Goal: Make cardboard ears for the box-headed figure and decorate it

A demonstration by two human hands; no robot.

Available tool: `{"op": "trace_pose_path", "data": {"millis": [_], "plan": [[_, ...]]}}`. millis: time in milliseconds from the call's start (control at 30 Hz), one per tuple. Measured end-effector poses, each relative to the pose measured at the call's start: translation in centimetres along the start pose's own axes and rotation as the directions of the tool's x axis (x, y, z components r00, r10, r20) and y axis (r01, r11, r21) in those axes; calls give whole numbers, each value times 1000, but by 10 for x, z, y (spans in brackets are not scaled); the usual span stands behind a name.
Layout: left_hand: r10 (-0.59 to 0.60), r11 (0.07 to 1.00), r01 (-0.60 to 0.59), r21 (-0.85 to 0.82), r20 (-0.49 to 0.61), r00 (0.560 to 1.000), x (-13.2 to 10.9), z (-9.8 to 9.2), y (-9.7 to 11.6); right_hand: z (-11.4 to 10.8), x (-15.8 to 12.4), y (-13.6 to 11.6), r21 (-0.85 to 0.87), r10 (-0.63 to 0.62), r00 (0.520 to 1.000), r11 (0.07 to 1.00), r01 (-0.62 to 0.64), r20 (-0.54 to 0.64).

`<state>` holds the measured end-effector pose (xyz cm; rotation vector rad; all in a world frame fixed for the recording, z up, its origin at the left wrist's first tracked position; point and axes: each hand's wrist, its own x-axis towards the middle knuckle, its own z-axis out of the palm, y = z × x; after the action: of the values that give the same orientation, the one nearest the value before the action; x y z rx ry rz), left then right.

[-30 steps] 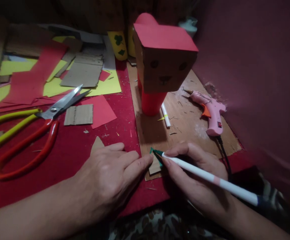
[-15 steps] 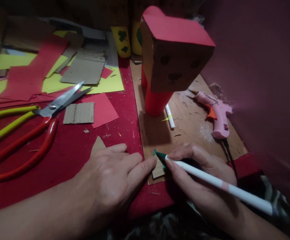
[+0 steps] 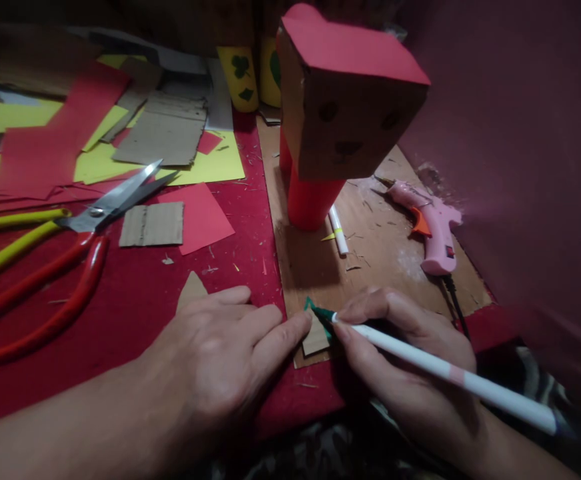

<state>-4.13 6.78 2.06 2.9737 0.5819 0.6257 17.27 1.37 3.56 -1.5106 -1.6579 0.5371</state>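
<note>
The one view looks from the person's head, above the near edge of the dark-red tabletop (image 3: 133,293), facing forward and down, close over the bare left hand (image 3: 230,347) and bare right hand (image 3: 417,328); the tabletop runs off left.

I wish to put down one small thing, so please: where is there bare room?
Mostly bare red cloth shows between the scissors and left hand. Another mostly bare patch is on the board, between the white stick, glue gun and right hand. The upper left is crowded with paper and cardboard.
</note>
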Motion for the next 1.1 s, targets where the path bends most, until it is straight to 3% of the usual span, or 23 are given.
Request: {"op": "trace_pose_path", "data": {"millis": [533, 700, 1100], "plan": [[6, 1000, -6, -14, -10, 1000, 0, 0, 0, -1, -2, 2, 58, 40, 999, 998, -40, 9], [0, 1000, 0, -5, -35, 999, 1, 0, 1, -3, -11, 7, 92, 113, 994, 989, -113, 2], [-5, 1000, 5, 3, -5, 1000, -2, 1, 2, 0, -2, 0, 49, 22, 1000, 999, -21, -22]]}}
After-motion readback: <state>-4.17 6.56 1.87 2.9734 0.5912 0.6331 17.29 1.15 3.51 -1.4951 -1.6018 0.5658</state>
